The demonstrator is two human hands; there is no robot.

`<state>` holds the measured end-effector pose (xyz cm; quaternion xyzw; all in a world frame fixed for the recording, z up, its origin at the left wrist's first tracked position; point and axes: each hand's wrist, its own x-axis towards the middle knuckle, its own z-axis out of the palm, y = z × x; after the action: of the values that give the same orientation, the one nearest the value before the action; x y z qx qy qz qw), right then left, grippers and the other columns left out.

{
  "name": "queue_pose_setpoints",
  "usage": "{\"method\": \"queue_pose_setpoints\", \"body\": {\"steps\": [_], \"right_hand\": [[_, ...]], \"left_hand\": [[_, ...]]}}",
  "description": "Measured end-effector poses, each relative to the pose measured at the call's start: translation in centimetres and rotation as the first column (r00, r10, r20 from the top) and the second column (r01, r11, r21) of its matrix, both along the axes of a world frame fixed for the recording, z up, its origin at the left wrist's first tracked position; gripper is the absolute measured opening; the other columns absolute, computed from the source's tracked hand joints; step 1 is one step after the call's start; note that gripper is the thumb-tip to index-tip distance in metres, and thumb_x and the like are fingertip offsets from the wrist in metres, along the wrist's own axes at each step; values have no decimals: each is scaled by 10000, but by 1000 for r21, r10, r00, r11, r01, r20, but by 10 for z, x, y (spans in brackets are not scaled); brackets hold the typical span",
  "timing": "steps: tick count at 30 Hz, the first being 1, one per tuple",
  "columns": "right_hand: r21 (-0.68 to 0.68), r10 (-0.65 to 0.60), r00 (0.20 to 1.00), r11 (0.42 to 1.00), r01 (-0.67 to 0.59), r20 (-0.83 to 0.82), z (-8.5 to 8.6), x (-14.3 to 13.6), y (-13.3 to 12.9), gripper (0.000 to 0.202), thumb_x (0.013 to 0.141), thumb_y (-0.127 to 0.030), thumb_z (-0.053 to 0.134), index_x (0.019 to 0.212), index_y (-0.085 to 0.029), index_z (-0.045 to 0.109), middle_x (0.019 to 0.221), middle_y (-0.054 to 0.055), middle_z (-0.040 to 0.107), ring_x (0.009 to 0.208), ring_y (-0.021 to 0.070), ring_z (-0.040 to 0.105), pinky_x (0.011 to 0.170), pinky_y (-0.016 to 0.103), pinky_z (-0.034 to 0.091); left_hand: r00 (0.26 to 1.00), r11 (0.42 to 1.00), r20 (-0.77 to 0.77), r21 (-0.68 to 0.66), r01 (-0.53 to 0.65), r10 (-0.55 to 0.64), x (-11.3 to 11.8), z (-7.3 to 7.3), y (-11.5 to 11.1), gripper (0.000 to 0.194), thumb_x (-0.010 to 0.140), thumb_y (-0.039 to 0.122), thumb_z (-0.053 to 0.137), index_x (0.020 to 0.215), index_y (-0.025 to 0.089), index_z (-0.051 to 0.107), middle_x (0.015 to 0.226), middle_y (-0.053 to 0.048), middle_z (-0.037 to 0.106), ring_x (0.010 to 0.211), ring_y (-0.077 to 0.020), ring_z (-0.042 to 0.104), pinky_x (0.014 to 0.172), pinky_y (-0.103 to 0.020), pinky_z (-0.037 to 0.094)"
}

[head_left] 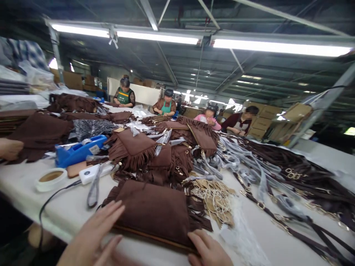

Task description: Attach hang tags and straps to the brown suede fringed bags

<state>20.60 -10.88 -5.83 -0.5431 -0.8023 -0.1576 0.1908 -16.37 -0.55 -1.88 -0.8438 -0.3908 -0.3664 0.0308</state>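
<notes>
A brown fringed bag (155, 210) lies flat at the front of the table, its zipped edge toward me and fringe at its sides. My left hand (93, 234) is open at the bag's left side, fingers stretched over its near left corner and thumb apart. At the near right corner, my right hand (208, 248) pinches the edge, with fingers on top and the thumb below. Just beyond the bag, more brown fringed bags (134, 147) lie in a heap. Tan tags with white cords (215, 195) are piled by its right fringe.
Left of the bag are a blue tape dispenser (80, 149), a tape roll (51, 179) and a white corded device (95, 171). Straps with metal clasps (260, 205) cover the right. Another person's hand (11, 148) rests at the left edge. Several co-workers (166, 103) are across the table.
</notes>
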Motion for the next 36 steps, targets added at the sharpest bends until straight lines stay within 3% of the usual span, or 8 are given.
{"method": "queue_pose_setpoints", "body": {"steps": [2,6,9,14,19,25,29,36], "right_hand": [[6,-21,999,1000,21,39,-2,-3,0,414,781,-117,637,1185,-201,599,1043,75,753,824,230,739,691,274,601],[58,-51,998,997,49,37,-2,-7,2,394,809,-107,597,1190,-205,588,1040,71,753,803,227,730,680,282,579],[40,-104,995,994,104,5,5,-15,9,388,792,-92,611,1158,-222,603,1034,63,751,813,238,722,703,299,572],[-63,-147,981,988,140,-128,35,-17,18,371,787,-98,616,1123,-256,624,1075,41,744,878,236,717,741,295,563],[-193,-328,884,941,277,-333,66,44,-6,235,974,-269,421,1008,-258,653,929,39,752,840,205,717,718,273,537],[-303,-555,706,832,466,-439,72,113,-25,281,936,-420,437,884,-249,653,791,42,750,730,234,716,651,287,509],[-267,-524,779,850,454,-344,78,106,-1,294,949,-355,412,895,-246,680,872,48,759,812,229,705,718,288,499],[-236,-529,826,843,484,-195,89,106,84,295,942,-222,409,934,-219,704,946,71,742,930,245,674,814,320,469]], "left_hand": [[973,987,-195,78,141,-124,37,-4,1,633,858,309,604,1464,294,422,1460,-28,540,1306,-277,531,1091,-407,435],[947,961,-316,238,140,-60,82,-20,10,659,791,166,589,1433,233,459,1476,-36,522,1321,-253,508,1196,-415,221],[955,943,-295,320,93,6,89,-35,21,619,796,179,569,1408,234,485,1463,-30,539,1312,-246,515,1209,-399,113],[968,947,-251,316,65,18,89,-48,38,593,810,187,508,1398,268,509,1443,-36,560,1287,-278,537,1140,-442,236],[959,958,-283,280,68,14,95,-50,48,567,832,184,471,1392,245,537,1452,-44,547,1286,-298,532,1088,-479,292],[957,986,-268,150,-75,114,127,-46,57,561,833,87,359,1323,187,613,1422,-104,566,1291,-346,519,1034,-581,316],[964,986,-254,158,-45,84,129,-51,59,556,820,168,425,1351,189,587,1456,-103,530,1319,-352,486,1070,-574,263],[969,921,-242,385,57,41,113,-65,67,561,819,334,517,1353,172,582,1447,-104,540,1294,-321,507,1160,-475,109]]}}
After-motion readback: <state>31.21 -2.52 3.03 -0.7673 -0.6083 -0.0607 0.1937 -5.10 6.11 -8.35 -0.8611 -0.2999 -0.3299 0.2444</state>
